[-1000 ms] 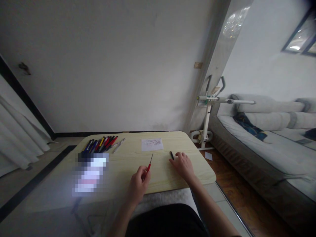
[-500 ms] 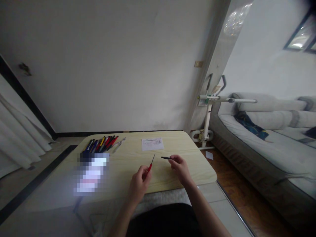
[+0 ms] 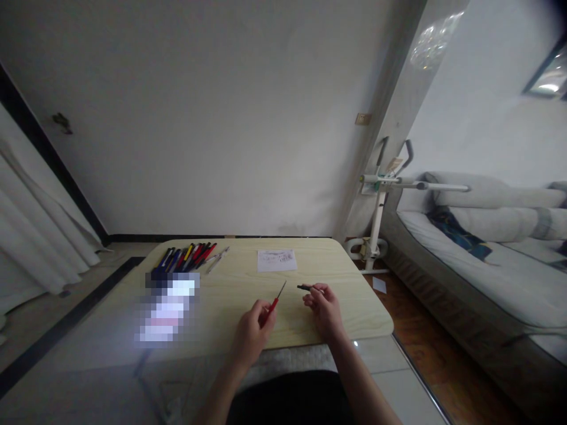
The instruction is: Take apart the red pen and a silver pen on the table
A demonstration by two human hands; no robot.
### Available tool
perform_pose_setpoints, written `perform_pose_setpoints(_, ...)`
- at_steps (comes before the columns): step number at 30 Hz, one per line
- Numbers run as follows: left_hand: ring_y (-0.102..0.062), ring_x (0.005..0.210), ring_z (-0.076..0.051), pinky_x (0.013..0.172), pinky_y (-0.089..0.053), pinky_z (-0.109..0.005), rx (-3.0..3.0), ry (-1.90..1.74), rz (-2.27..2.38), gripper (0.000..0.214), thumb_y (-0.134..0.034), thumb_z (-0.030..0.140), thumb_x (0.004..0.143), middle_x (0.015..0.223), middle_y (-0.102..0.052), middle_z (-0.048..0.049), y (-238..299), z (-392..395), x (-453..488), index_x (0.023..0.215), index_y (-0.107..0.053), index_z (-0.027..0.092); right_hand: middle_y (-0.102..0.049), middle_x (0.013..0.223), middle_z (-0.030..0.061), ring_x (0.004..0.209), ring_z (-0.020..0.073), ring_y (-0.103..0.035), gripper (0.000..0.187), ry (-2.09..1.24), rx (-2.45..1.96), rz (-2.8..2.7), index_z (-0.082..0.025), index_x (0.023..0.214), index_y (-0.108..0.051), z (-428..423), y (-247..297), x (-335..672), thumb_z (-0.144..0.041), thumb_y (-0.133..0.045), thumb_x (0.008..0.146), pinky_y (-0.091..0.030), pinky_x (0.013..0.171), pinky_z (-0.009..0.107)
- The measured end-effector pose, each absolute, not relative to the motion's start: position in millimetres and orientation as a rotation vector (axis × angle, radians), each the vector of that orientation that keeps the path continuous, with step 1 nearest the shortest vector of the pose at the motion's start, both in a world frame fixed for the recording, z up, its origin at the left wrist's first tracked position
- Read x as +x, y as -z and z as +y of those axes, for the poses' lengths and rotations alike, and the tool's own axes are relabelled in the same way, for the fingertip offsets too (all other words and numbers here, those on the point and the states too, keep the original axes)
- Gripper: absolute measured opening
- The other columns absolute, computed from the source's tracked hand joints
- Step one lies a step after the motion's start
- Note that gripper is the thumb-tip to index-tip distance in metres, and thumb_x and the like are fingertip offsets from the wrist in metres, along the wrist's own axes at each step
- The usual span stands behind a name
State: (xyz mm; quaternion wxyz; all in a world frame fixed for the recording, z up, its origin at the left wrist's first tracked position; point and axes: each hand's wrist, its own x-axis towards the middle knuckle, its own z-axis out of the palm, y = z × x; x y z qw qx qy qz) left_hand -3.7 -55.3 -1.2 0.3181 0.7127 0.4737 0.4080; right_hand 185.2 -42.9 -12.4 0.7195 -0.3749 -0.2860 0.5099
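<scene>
You have both pieces in hand, held apart and not yet brought together.

Your left hand (image 3: 254,327), low and just left of centre in the frame, is clenched around the red-handled tool (image 3: 275,301), whose thin shaft points up and to the right. Your right hand (image 3: 323,307), just right of centre, pinches the small black piece (image 3: 303,287) between its fingertips, and the piece sticks out to the left. The shaft tip and the black piece are near each other over the near edge of the table (image 3: 230,283), with a clear gap between them. I'd judge the work to be at an early stage, since nothing looks joined or opened. The row of pens (image 3: 186,258) and the metal tool (image 3: 217,258) lie at the table's far left, and the paper slip (image 3: 277,260) lies at its far middle, all well apart from your hands.
</scene>
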Motion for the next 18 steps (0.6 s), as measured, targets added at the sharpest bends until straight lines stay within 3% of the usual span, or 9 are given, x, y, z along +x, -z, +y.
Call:
perform_pose_setpoints(3, -0.050, 0.054, -0.012, 0.052, -0.035, -0.022, 1.901, -1.056, 1.234, 0.020, -0.044, 0.036, 0.082, 0.060, -0.054, 0.0016, 0.1, -56.1, -4.0, 0.082, -0.053, 0.018, -0.055, 0.053, -0.0049, 0.046, 0.0069, -0.049, 0.023, -1.076, -0.865, -0.734, -0.018, 0.079, -0.054, -42.3, 16.1, 184.1, -0.030, -0.069, 0.067, -0.036, 0.046, 0.018)
perform_pose_setpoints(7, -0.049, 0.053, -0.012, 0.053, -0.035, -0.021, 1.930, -1.030, 1.231, 0.021, -0.043, 0.036, 0.082, 0.059, -0.053, 0.0019, 0.2, -56.1, -4.4, 0.083, -0.054, 0.018, -0.055, 0.054, -0.0033, 0.043, 0.0052, -0.043, 0.021, -1.051, -0.912, -0.763, -0.016, 0.078, -0.056, -41.8, 18.8, 184.2, -0.034, -0.065, 0.071, -0.029, 0.042, 0.018)
perform_pose_setpoints(18, -0.049, 0.055, -0.012, 0.053, -0.034, -0.021, 1.967, -0.972, 1.227, 0.025, -0.042, 0.036, 0.083, 0.061, -0.055, 0.0009, 1.5, -56.1, -5.1, 0.086, -0.059, 0.018, -0.053, 0.058, -0.0030, 0.044, 0.0053, -0.040, 0.021, -1.058, -0.881, -0.631, -0.018, 0.073, -0.056, -42.3, 15.5, 186.4, -0.037, -0.065, 0.070, -0.028, 0.038, 0.017)
